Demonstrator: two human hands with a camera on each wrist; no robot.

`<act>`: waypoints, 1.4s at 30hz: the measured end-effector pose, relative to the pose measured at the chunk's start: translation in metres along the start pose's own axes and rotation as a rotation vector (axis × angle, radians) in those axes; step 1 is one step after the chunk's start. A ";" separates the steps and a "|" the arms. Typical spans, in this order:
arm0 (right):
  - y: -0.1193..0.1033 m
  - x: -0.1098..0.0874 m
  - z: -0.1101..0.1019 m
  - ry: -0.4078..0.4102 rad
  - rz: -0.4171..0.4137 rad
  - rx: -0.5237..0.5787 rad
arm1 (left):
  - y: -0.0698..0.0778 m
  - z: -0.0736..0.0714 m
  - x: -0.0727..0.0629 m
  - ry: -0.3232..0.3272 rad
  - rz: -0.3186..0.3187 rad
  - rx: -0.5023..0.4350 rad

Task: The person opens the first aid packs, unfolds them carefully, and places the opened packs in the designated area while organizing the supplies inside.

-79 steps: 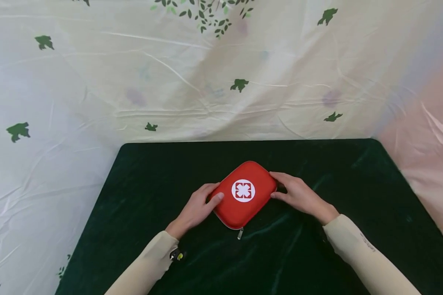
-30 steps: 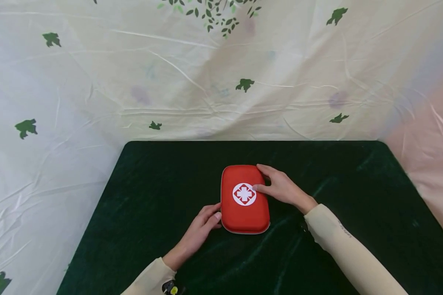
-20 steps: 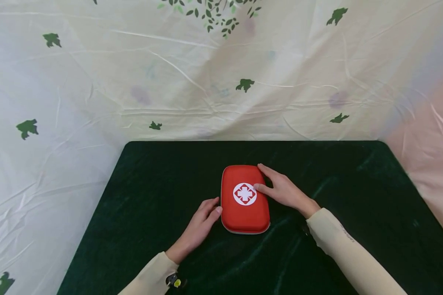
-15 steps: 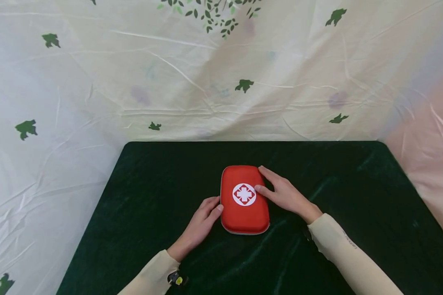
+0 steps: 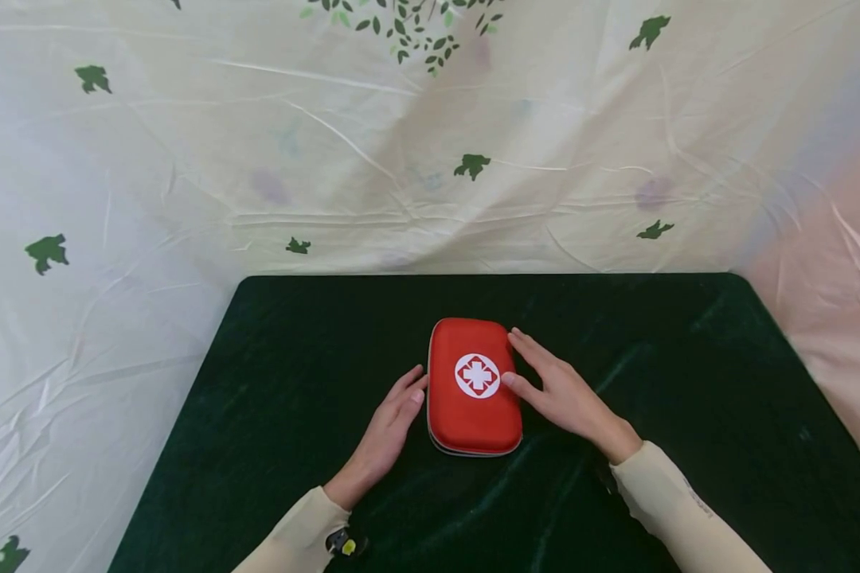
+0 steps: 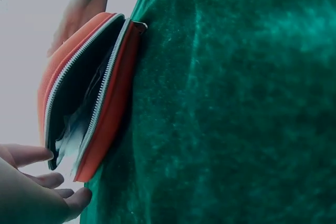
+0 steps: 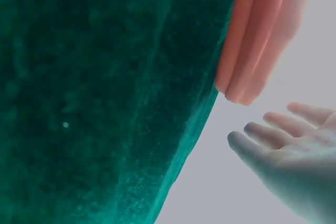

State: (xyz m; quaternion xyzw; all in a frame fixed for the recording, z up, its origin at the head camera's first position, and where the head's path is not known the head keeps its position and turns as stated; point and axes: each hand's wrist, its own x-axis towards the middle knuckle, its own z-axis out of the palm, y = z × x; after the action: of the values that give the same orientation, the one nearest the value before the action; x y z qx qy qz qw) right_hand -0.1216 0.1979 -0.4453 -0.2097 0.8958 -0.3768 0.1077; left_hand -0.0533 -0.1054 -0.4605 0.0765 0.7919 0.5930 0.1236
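A red zippered first-aid case (image 5: 473,422) with a white cross emblem lies on the dark green cloth, its long sides pointing away from me. In the left wrist view its zipper (image 6: 105,77) is undone along the visible side. The lid stands a little raised there, and something pale and crinkled (image 6: 76,129) shows inside the gap. My left hand (image 5: 381,438) is at the case's left edge, fingers loosely extended, a fingertip right at the lid's rim. By the right edge, my right hand (image 5: 569,398) has its fingers spread and straight, the thumb tip overlapping the lid beside the emblem.
The green velvet cloth (image 5: 315,334) covers a table with rounded far corners. Behind it hangs a pale curtain (image 5: 373,159) printed with green birds and leaves. A dark wrist device (image 5: 344,543) shows below the left sleeve.
The case has turned from slanted to lengthwise, and its lid has risen slightly at the left. My left hand has moved a little farther away from me; my right has drawn back rightward.
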 end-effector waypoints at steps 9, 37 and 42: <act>-0.010 -0.014 0.004 0.014 -0.048 0.004 | 0.009 0.004 0.003 0.005 0.029 -0.041; -0.037 -0.034 0.018 0.035 -0.112 0.088 | 0.036 0.020 0.013 -0.094 0.260 -0.033; -0.037 -0.037 0.017 0.056 -0.099 0.108 | 0.042 0.027 0.017 -0.115 0.284 0.009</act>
State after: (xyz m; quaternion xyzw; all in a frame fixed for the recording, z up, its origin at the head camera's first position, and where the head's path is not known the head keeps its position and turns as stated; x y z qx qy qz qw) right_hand -0.0716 0.1809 -0.4296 -0.2371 0.8653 -0.4353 0.0750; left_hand -0.0634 -0.0640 -0.4288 0.2221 0.7675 0.5955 0.0833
